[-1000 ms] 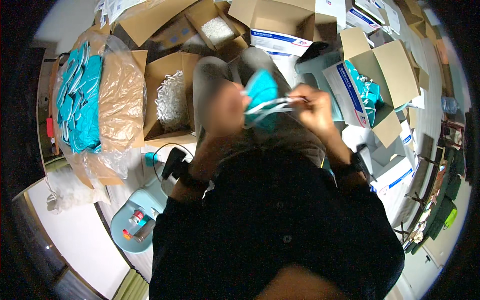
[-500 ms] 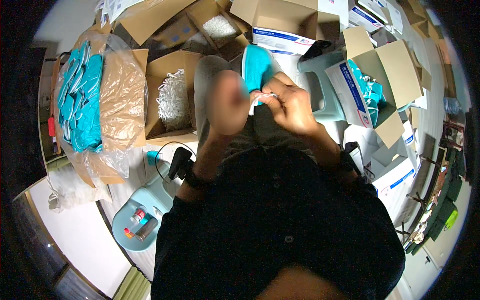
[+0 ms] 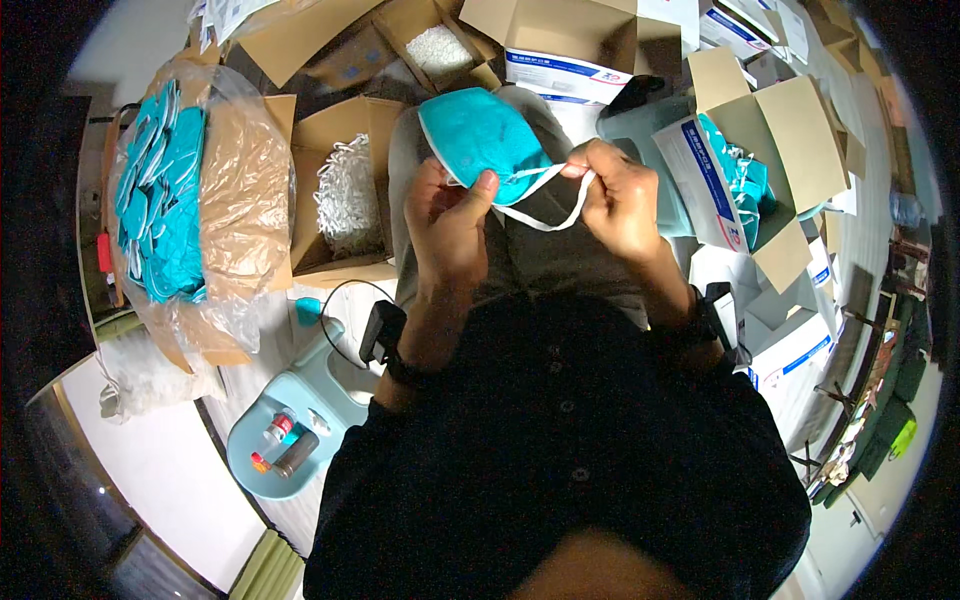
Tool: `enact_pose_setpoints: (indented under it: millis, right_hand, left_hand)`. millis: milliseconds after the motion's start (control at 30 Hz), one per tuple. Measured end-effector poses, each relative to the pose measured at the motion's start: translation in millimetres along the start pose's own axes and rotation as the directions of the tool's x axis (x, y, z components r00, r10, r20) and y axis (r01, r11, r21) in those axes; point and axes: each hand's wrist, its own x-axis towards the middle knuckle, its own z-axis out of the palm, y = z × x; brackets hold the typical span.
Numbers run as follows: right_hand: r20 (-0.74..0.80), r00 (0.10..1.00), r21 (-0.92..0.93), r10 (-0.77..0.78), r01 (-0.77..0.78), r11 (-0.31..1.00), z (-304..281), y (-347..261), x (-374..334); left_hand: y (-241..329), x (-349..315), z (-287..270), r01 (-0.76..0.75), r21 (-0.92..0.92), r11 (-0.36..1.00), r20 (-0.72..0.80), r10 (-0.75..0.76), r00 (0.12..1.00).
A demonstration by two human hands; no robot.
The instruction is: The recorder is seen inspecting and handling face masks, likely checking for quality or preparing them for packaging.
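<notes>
A teal face mask (image 3: 482,138) with a white edge is held above my lap. My left hand (image 3: 450,222) grips its lower left edge, the thumb pressed on the front. From the mask's right corner runs a white elastic strap (image 3: 552,222), which hangs in a loop. My right hand (image 3: 618,200) is closed on this strap, pinching it between thumb and fingers just right of the mask. The inside of the mask is turned away from view.
At the left, a plastic-lined box (image 3: 235,180) is heaped with teal masks. Beside it stands a carton of white straps (image 3: 343,195). An open carton (image 3: 800,130) at the right holds more masks. A pale blue stool (image 3: 255,455) at lower left carries bottles.
The mask has turned and shifted left, so its front faces up. My left hand now grips its lower edge. My right hand has moved right, drawing the strap out into a loop.
</notes>
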Motion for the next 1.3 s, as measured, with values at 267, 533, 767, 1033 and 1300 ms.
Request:
enact_pose_setpoints:
  millis: [267,533,767,1033,1300]
  right_hand:
    - [-0.051,0.978,0.113,0.203,-0.196,0.974,-7,12,-8]
    - [0.359,0.859,0.686,0.364,-0.507,0.522,20,-8,-9]
    - [0.382,0.812,0.559,0.44,-0.583,0.59,26,10,-3]
    - [0.226,0.832,0.734,0.507,-0.488,0.473,30,-12,-3]
    - [0.02,0.876,0.502,0.482,-0.426,0.753,1,-14,-25]
  left_hand:
    - [11,15,-22,-0.187,0.02,0.982,-0.036,0.188,0.981]
    - [8,25,-11,-0.356,0.514,0.781,0.189,0.302,0.934]
    - [5,4,-16,-0.328,0.69,0.645,0.341,0.11,0.934]
    - [-6,5,-22,-0.321,0.831,0.454,0.266,0.183,0.947]
    - [7,39,-74,-0.257,0.818,0.514,-0.028,0.483,0.875]
